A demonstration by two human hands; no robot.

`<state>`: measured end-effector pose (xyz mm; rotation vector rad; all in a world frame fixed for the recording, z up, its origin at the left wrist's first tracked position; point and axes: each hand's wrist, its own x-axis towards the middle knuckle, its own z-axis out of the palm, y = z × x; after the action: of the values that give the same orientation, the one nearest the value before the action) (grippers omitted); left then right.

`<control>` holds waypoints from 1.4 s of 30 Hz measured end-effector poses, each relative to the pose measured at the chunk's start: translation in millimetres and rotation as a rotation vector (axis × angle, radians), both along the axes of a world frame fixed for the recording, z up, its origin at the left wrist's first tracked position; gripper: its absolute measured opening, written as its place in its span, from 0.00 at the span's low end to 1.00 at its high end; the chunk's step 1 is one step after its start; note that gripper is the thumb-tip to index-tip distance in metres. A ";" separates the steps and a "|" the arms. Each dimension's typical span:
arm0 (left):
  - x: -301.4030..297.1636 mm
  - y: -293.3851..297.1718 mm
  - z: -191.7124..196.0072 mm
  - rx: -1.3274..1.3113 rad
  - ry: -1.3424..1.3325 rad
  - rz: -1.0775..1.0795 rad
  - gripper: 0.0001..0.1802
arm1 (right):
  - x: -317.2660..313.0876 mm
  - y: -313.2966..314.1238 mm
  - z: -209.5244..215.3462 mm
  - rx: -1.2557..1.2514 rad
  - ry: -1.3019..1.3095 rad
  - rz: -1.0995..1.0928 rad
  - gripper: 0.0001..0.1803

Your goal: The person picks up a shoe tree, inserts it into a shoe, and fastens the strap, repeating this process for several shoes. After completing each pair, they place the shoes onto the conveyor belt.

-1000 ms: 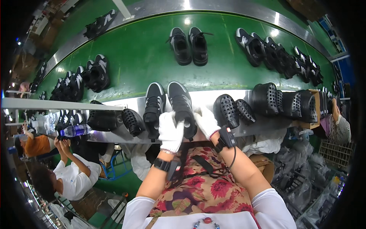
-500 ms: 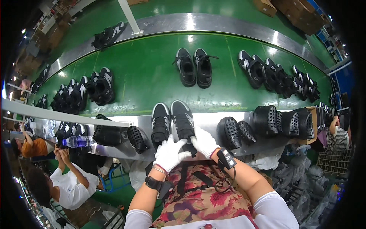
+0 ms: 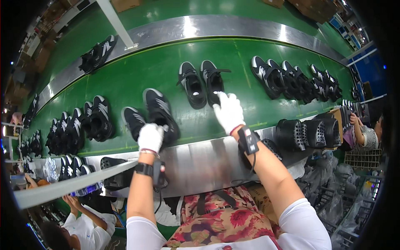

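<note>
Partly open right grip (image 3: 229,112) at shoe (image 3: 213,83)

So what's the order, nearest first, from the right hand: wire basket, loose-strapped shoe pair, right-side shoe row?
From the right hand:
1. Loose-strapped shoe pair: just ahead, slightly left.
2. Right-side shoe row: ahead and to the right.
3. Wire basket: at the far right.

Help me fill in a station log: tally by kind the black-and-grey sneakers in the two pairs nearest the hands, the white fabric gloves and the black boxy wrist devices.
Black-and-grey sneakers, two by the left hand, two by the right hand: 4
White gloves: 2
Black wrist devices: 2
Total: 8
</note>
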<state>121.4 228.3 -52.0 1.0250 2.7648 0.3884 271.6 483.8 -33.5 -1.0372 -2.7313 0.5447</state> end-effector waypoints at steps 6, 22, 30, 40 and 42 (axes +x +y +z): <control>-53.9 24.3 21.7 -0.119 0.424 0.164 0.16 | -27.7 28.6 -31.8 -0.186 -0.151 -0.040 0.21; 83.9 81.8 -12.9 0.201 -0.140 -0.253 0.18 | 60.0 -68.1 -16.0 -0.120 -0.037 0.031 0.09; 215.0 -11.0 10.8 0.141 -0.229 -0.274 0.19 | 198.2 -98.6 25.9 -0.477 -0.193 0.281 0.21; 249.5 10.8 28.8 0.212 0.107 -0.466 0.28 | 355.5 36.5 -3.9 0.350 0.120 0.136 0.22; 250.5 25.0 21.4 0.187 0.161 -0.493 0.28 | 359.8 41.3 -24.9 0.250 -0.017 0.162 0.23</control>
<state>371.9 253.4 -30.6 1.7958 2.5103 0.5095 631.3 525.2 -58.5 -0.7693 -2.8221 0.2071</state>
